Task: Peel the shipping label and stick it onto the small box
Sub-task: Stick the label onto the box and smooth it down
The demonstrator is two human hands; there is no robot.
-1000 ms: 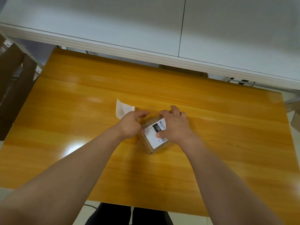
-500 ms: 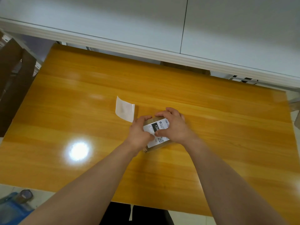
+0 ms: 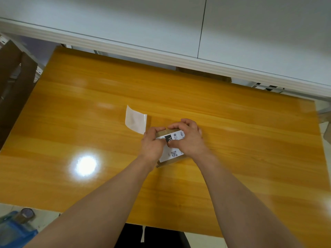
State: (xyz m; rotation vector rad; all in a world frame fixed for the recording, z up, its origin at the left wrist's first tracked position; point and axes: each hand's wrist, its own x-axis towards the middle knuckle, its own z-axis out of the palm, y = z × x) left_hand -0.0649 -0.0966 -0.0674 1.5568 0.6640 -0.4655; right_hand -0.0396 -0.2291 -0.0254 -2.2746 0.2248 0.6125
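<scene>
Currently: right fingers (image 3: pixel 186 122) are curled over the far edge of the box (image 3: pixel 162 135), with the thumb pressed on the label (image 3: pixel 169 153) near its black patch. Left fingers (image 3: pixel 158 130) are curled round the box's far-left corner, thumb tip meeting the right thumb on the label. So both the left hand (image 3: pixel 151 146) and right hand (image 3: pixel 190 140) grip the box, one each side, and both forearms come in from the bottom edge.

Label lies flat on the box top, white, QR code showing at the near end, print partly covered by the right hand. Can't tell if its edges are fully down.

Box sits on the table (image 3: pixel 250 140), near centre, turned at an angle to the table edge.

Backing (image 3: pixel 135 119), blank white and slightly curled, lies on the table just beyond the left hand, apart from the box.

Glare spot (image 3: pixel 86 165) on the tabletop at left. Brown cardboard (image 3: pixel 12 90) stands off the table's left side. Tape roll (image 3: pixel 26 213) on something blue on the floor, lower left.
</scene>
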